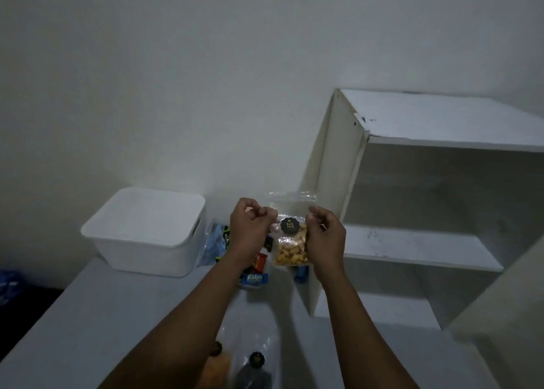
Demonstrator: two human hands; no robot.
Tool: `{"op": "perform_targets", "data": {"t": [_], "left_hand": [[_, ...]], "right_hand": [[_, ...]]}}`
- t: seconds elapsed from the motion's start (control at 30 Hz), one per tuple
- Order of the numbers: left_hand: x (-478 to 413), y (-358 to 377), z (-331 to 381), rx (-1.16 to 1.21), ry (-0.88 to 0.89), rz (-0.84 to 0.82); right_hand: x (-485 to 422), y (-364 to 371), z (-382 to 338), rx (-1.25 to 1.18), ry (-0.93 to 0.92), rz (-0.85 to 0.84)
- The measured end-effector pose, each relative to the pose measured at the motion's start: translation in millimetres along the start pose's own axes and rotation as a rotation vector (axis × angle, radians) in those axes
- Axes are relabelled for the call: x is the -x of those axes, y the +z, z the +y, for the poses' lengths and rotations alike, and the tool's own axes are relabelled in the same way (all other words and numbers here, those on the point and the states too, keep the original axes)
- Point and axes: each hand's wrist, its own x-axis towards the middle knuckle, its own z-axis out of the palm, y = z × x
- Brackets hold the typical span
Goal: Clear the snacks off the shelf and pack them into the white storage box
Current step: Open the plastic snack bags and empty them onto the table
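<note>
I hold a clear zip bag of yellow snack pieces upright in front of me, with a dark round label on it. My left hand pinches its left edge and my right hand grips its right edge. The white storage box stands on the table to the left with its lid on. The white shelf stands to the right, and its visible boards are bare. Several small snack packets lie on the table between the box and the shelf, partly hidden by my arms.
Two clear snack bags with dark labels lie on the white table near its front, under my left forearm. A bluish plastic bag sits right of the box. The wall is close behind. The table's left edge drops to a dark floor.
</note>
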Motion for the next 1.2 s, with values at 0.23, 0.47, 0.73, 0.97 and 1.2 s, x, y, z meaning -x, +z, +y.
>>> {"op": "perform_targets", "data": {"t": [0.23, 0.47, 0.73, 0.97, 1.2], "left_hand": [[27.7, 5.7, 49.1, -0.094, 0.201, -0.077], [41.4, 16.3, 87.4, -0.097, 0.274, -0.14], [49.1, 35.7, 134.0, -0.118, 0.216, -0.22], [58.9, 43.8, 145.4, -0.023, 0.234, -0.217], [61.8, 49.7, 149.2, -0.019, 0.24, -0.182]], "right_hand": [[13.0, -11.0, -43.8, -0.05, -0.063, -0.041], [13.5, -22.1, -94.8, -0.208, -0.069, -0.131], [26.3, -32.2, -133.0, -0.242, -0.189, -0.263], [32.3, -37.3, -150.5, -0.299, -0.225, -0.232], [33.7, -43.6, -154.4, -0.309, -0.237, -0.221]]}}
